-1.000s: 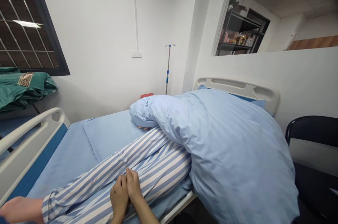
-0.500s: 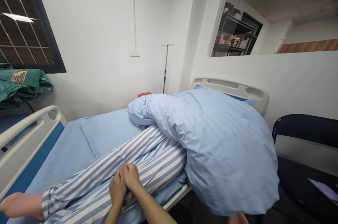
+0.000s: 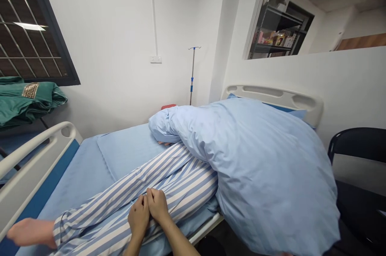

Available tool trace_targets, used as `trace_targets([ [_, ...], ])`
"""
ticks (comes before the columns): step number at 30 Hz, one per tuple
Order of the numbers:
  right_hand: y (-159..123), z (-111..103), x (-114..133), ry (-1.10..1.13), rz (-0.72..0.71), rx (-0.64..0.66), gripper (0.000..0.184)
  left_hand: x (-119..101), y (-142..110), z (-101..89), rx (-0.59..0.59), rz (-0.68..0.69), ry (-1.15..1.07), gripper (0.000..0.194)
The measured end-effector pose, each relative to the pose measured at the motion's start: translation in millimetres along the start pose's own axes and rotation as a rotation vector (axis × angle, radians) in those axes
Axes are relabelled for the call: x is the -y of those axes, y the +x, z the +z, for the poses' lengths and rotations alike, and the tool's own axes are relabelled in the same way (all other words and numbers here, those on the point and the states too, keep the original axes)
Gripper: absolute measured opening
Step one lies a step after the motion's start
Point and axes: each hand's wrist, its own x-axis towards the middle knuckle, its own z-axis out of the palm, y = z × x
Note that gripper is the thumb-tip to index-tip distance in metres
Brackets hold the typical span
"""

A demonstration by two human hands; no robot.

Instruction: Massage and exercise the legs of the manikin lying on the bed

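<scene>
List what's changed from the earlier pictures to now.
Since half a second ago the view has swung slightly left. Nothing is visibly taken up or let go; the left hand and right hand stay side by side over the striped trousers, fingers curled, and the blue quilt still covers their upper end.

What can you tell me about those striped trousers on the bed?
The striped trousers look like soft, creased cloth with lengthwise blue and white stripes. They are worn, the legs stretched along the light-blue sheet. A puffy blue quilt hides their top; a bare foot emerges from the far cuff. The left hand and right hand appear to rest on the near leg.
</scene>
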Motion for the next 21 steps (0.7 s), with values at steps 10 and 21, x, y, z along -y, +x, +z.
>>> trace_targets([
  [10,9,-3,-4,0.421,0.081,0.006,0.042,-16,11,-14.4,0.006,0.001,-0.292,0.033],
  [21,21,-8,-19,0.825,0.310,0.000,0.040,-36,6,18.0,-0.189,0.102,-0.027,0.029],
])
